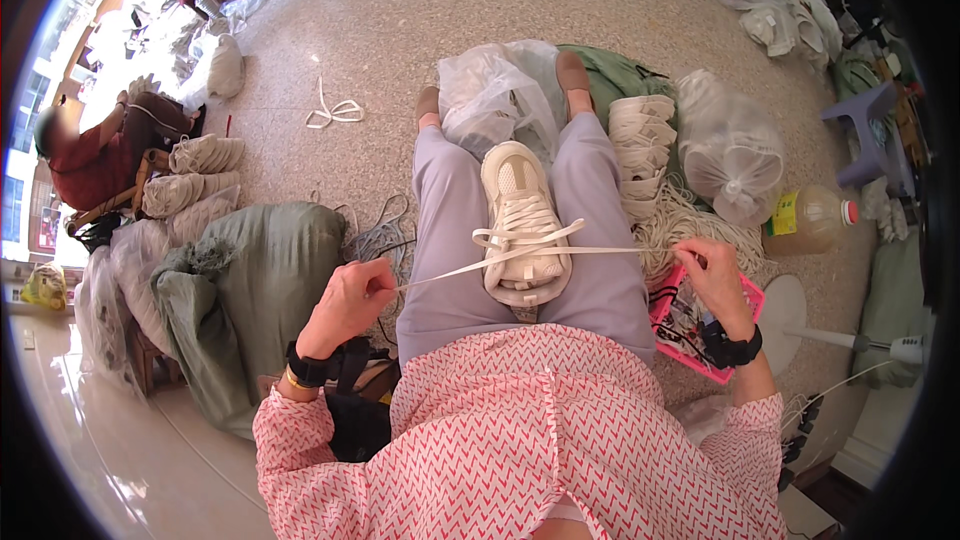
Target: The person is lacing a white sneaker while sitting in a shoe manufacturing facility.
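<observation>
A cream sneaker (pixel 521 202) rests on my lap between my thighs, its toe pointing away from me. White laces run criss-cross up its front, with a bow (pixel 525 238) near the ankle opening. My left hand (pixel 352 302) pinches one end of the shoelace (pixel 440 273), out to the left of the shoe. Out to the right, my right hand (pixel 712 275) pinches the other end, fingers closed on it. Both lengths look stretched straight across the shoe. Each wrist wears a black band.
On the right are stacked cream shoes (pixel 641 140), a heap of laces (pixel 690 230), a pink basket (pixel 752 295), a plastic jug (pixel 810 220) and a purple stool (pixel 862 130). A green sack (pixel 275 270) lies left. Beyond it sits another person (pixel 100 155). A loose lace (pixel 335 112) lies ahead.
</observation>
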### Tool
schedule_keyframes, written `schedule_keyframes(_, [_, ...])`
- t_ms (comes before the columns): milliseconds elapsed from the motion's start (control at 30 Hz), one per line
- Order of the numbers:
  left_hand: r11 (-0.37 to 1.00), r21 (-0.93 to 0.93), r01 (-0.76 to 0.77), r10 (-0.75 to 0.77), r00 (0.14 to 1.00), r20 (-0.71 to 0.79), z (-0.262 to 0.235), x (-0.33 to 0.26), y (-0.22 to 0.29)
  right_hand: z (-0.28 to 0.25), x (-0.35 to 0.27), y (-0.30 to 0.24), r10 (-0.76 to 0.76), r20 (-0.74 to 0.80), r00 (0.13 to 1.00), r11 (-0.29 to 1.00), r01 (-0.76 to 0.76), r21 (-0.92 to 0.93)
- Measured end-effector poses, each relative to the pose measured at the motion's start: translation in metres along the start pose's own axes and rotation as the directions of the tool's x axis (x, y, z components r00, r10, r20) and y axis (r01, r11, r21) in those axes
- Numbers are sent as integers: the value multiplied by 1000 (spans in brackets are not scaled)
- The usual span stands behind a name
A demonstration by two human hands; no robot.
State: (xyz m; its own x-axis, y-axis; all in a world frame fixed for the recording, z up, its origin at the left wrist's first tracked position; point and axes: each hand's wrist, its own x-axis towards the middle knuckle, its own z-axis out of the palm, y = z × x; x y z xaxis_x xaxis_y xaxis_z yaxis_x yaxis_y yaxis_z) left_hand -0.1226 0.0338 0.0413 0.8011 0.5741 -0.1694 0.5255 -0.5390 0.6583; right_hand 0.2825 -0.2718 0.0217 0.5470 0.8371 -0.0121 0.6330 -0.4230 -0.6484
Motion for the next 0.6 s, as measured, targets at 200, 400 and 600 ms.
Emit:
schedule_keyframes(200, [998,-26,56,-55,997,48,0,-3,-5,-3,-1,5,-4,118,993,999,9,-43])
schedule_keyframes(400, [937,-288,199,-101,942,321,-16,4,12,-10,8,-7,233,453,861,919,-347,188])
schedule_keyframes(600, [622,-767,156,78,963,260,-32,49,62,-16,53,-63,36,571,820,708,-425,564])
